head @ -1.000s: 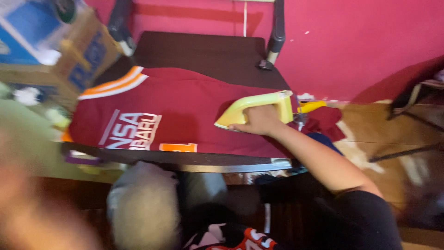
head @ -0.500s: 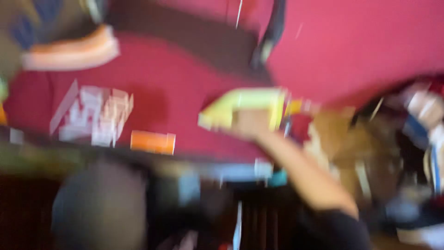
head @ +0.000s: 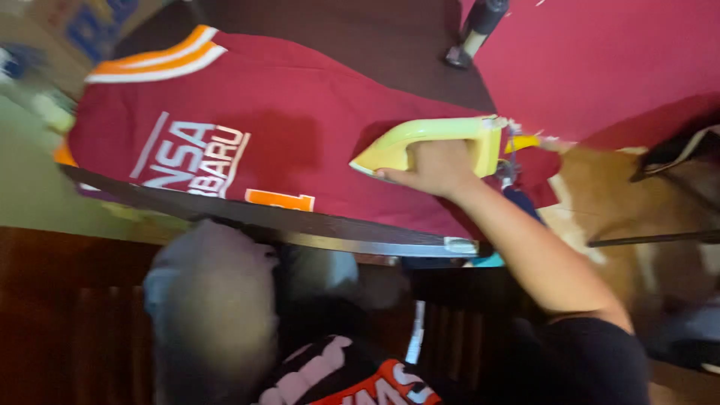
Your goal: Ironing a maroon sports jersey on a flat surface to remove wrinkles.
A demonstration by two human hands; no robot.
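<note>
My right hand (head: pixel 433 166) is clenched around the handle of the yellow-green iron (head: pixel 427 141), which rests on the maroon jersey (head: pixel 300 142) spread over the dark desk (head: pixel 300 225). The iron's long axis runs left-right, its tip pointing left. My left hand is out of view.
</note>
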